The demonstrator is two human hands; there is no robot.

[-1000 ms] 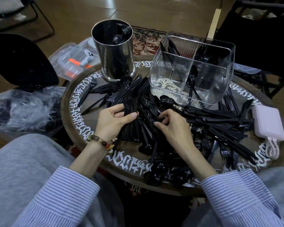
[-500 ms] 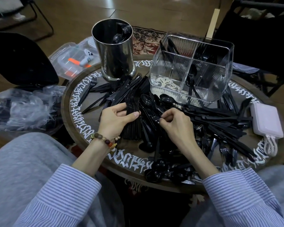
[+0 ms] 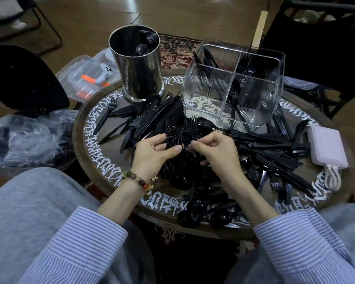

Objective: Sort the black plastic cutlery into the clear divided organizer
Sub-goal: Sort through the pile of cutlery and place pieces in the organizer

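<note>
A heap of black plastic cutlery [image 3: 262, 146] covers the round table [image 3: 84, 144]. My left hand [image 3: 152, 154] grips a stacked bundle of black forks [image 3: 173, 130], thumb across the handles. My right hand [image 3: 217, 148] pinches a single black fork [image 3: 193, 128] right beside that bundle, tines pointing away from me. The clear divided organizer [image 3: 205, 89] stands behind the hands at the table's far side; a few black pieces stand in its rear and right compartments, and its near left compartment holds nothing.
A steel canister [image 3: 137, 64] with some black spoons stands at the back left. A pink power bank [image 3: 327, 146] with a cable lies at the right edge. Black spoons [image 3: 193, 212] sit at the near rim. A clear plastic bag [image 3: 27, 140] lies left of the table.
My right hand has lifted a fork out of the pile and brought it against the bundle in my left hand. The left hand has raised its bundle slightly.
</note>
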